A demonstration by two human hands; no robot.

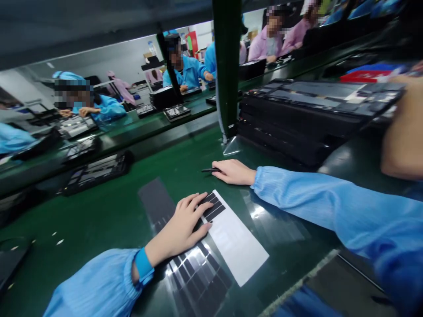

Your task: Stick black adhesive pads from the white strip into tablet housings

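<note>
Glossy green bench [76, 220] runs across the view, and a white rectangular sheet [236, 240] lies flat on it, its long axis slanting from the far end, up and left in the view, to the near end, down and right. A black slotted strip [214, 207] forms the sheet's far end, pointing toward a dark upright post [226, 66].

The left hand [180, 224] lies palm-down across that far end, its fingers slightly spread and uncurled, with the fingertips on the slotted strip; it presses flat and is not clenched. A blue cuff and sleeve [99, 281] lead away from it toward the lower left.

Beyond the sheet and to the right, the right hand [233, 172] rests on the bench with its fingers lightly curled. The tip of a slim black stylus [208, 170] pokes out beside the fingertips, but whether they pinch it cannot be told.

Farther beyond the sheet, a stack of flat black units [297, 119] stands past the right hand, and another black unit [97, 172] lies to the far left. Co-workers [187, 72] in blue smocks sit across the line.
</note>
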